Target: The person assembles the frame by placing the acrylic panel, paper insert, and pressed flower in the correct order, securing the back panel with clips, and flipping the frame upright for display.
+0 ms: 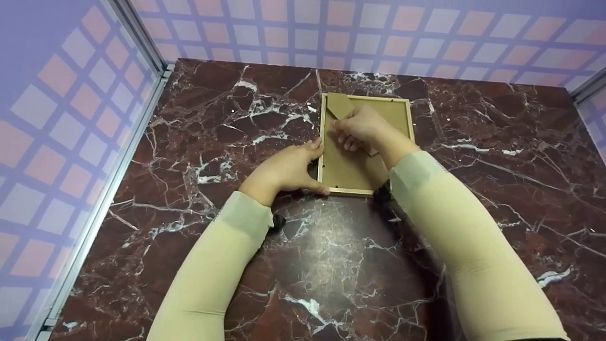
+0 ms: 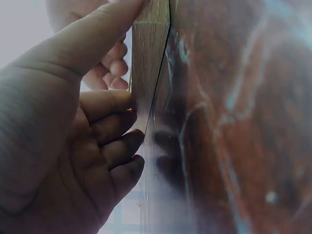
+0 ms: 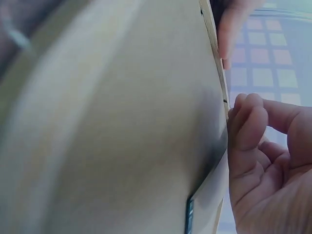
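A picture frame [image 1: 350, 192] with a pale wooden border lies face down, its brown backing board [image 1: 348, 173] upward. A brown stand flap [image 1: 338, 102] lies aslant across the board, partly under the right hand. My left hand [image 1: 291, 168] rests against the frame's left side, thumb at the near left corner and fingers farther up; the left wrist view shows the fingertips touching the wooden edge [image 2: 148, 58]. My right hand [image 1: 362, 128] is over the board with curled fingers, thumb and forefinger together near the left border. In the right wrist view nothing shows between its fingertips [image 3: 251, 102].
The frame lies on a dark red marbled table [image 1: 213, 265] with white veins. Small dark tabs [image 1: 336, 186] sit along the frame's inner border. Checked panels [image 1: 293, 33] stand at the back and sides, with a metal rail [image 1: 102, 208] along the left.
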`<state>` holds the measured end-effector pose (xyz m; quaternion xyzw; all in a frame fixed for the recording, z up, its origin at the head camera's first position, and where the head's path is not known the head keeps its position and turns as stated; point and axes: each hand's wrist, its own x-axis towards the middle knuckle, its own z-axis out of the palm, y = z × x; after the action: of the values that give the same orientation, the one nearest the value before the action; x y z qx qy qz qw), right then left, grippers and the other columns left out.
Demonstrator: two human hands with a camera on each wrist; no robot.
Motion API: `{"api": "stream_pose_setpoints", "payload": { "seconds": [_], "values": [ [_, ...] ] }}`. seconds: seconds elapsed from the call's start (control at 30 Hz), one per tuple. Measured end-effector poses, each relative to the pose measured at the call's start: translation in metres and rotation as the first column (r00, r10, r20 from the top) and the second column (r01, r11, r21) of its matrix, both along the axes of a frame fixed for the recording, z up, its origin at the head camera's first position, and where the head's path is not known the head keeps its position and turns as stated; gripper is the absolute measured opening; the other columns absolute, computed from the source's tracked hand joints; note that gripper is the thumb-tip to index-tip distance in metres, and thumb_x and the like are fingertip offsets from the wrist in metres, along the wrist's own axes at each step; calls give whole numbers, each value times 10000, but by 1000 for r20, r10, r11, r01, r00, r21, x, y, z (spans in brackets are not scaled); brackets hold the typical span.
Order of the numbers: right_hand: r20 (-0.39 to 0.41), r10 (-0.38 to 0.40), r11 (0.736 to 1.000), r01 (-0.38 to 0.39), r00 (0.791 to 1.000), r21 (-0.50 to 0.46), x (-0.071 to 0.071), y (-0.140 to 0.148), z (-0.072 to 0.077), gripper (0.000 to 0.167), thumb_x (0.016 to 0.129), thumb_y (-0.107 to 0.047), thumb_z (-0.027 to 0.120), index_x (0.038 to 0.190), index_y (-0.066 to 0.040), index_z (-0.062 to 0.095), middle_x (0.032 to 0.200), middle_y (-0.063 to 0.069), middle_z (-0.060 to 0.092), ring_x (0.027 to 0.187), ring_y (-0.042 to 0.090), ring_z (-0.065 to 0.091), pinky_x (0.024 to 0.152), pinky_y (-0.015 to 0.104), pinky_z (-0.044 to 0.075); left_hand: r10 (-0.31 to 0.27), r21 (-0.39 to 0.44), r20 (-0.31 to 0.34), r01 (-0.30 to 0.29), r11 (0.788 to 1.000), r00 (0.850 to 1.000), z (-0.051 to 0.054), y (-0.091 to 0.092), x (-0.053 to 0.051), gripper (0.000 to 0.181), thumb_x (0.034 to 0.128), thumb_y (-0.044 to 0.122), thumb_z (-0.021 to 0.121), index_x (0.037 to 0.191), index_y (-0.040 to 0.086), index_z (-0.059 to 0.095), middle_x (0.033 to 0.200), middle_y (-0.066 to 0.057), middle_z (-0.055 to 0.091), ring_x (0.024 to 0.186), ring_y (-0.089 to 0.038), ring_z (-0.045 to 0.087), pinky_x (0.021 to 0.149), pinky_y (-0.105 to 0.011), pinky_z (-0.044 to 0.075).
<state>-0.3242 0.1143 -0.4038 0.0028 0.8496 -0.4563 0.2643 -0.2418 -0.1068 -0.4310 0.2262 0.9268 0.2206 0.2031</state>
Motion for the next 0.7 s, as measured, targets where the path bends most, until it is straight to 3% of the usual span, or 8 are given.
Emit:
{"api": "stream_pose_setpoints", "payload": {
  "seconds": [0.4,0.7],
  "values": [
    [76,-111,982,121,991,-148,-17,-9,-12,229,1084,-214,775,922,-53,790,684,16,756,534,109,692,534,227,618,0,21,10,0,1000,1000,-2,0,0,1215,864,597,943,1783,134,298,1904,-34,148,1773,-318,231,1477,-445,192],
    [2,-82,997,82,997,-6,-23,-18,-12,329,1051,-245,833,786,-61,772,590,-2,720,446,83,644,470,221,587,4,29,4,-4,1000,1000,-1,-2,-1,1210,862,587,951,1782,133,310,1904,-42,162,1768,-301,251,1470,-430,221]
  ]
}}
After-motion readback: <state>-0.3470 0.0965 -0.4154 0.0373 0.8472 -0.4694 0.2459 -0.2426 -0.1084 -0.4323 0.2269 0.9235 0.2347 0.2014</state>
